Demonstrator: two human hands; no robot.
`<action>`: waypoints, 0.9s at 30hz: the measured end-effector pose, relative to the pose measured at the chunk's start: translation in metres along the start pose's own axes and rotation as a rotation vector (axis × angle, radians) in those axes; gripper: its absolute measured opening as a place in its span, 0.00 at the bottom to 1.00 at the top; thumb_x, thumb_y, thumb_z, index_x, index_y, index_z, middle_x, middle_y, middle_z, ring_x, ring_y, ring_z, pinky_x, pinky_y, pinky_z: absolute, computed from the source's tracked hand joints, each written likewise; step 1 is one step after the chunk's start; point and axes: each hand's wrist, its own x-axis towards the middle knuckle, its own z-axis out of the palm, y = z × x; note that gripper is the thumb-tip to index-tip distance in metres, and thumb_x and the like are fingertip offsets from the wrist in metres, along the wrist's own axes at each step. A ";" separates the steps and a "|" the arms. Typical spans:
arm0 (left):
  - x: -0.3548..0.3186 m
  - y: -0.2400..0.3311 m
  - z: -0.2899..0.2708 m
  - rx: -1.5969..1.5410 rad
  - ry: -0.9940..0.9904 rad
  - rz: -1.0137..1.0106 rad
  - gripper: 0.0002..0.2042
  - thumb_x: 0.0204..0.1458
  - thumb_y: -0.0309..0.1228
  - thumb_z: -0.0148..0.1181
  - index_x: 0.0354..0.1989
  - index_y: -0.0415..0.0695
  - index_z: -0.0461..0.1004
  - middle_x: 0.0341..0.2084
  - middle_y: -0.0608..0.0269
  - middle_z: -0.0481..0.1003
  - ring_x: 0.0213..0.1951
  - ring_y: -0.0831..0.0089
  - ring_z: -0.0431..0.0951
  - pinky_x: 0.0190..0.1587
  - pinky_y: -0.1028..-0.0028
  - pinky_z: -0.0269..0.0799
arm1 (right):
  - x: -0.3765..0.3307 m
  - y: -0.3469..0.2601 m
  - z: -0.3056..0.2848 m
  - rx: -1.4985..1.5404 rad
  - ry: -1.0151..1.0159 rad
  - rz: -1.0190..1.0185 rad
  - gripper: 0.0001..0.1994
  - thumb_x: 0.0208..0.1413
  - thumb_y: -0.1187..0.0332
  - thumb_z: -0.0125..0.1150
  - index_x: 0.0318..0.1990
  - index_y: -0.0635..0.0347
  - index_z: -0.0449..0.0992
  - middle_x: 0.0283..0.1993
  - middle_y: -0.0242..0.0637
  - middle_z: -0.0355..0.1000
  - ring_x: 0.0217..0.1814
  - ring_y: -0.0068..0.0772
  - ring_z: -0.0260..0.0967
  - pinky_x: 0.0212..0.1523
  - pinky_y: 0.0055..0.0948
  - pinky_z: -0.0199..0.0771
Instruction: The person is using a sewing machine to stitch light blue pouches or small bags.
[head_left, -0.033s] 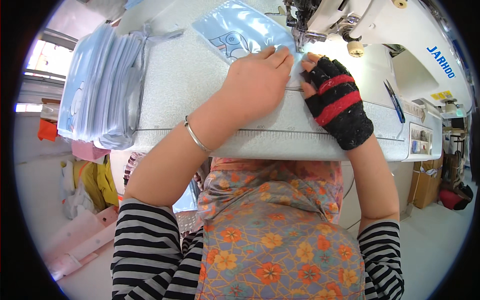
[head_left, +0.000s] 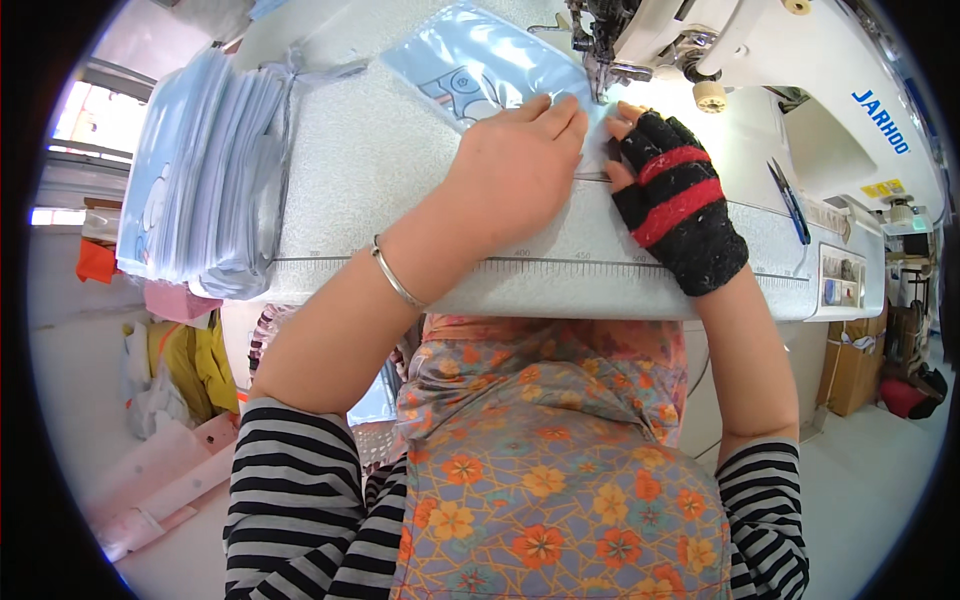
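The left of two head-worn fisheye cameras looks steeply down and forward over the apron at the left hand and right hand close by on the table, its wide round field reaching the floor at right.

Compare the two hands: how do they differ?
The left hand is bare; the right hand wears a black and red fingerless glove. The left hand has a silver bracelet near it; the right hand has none. The left hand lies over the blue pouch; the right hand sits by its right edge. Both are near the sewing machine.
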 end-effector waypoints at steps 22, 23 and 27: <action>-0.009 0.033 -0.011 -0.313 -0.033 -0.071 0.17 0.46 0.27 0.62 0.45 0.31 0.74 0.45 0.48 0.74 0.46 0.52 0.77 0.49 0.59 0.74 | -0.009 0.003 0.001 0.123 0.021 -0.049 0.21 0.47 0.80 0.58 0.52 0.63 0.75 0.55 0.45 0.72 0.57 0.50 0.69 0.59 0.42 0.70; -0.008 0.031 -0.012 -0.315 -0.033 -0.070 0.17 0.46 0.27 0.62 0.45 0.31 0.74 0.45 0.48 0.74 0.46 0.52 0.77 0.49 0.59 0.74 | -0.009 0.002 0.000 0.123 0.030 -0.059 0.21 0.47 0.80 0.58 0.52 0.63 0.75 0.55 0.45 0.72 0.57 0.50 0.69 0.59 0.42 0.70; -0.006 0.026 -0.011 -0.176 0.017 0.014 0.17 0.45 0.27 0.64 0.43 0.34 0.74 0.42 0.52 0.74 0.45 0.56 0.76 0.49 0.62 0.73 | -0.010 0.000 -0.001 0.068 0.006 -0.048 0.21 0.47 0.80 0.57 0.53 0.63 0.74 0.57 0.45 0.71 0.58 0.50 0.68 0.60 0.41 0.70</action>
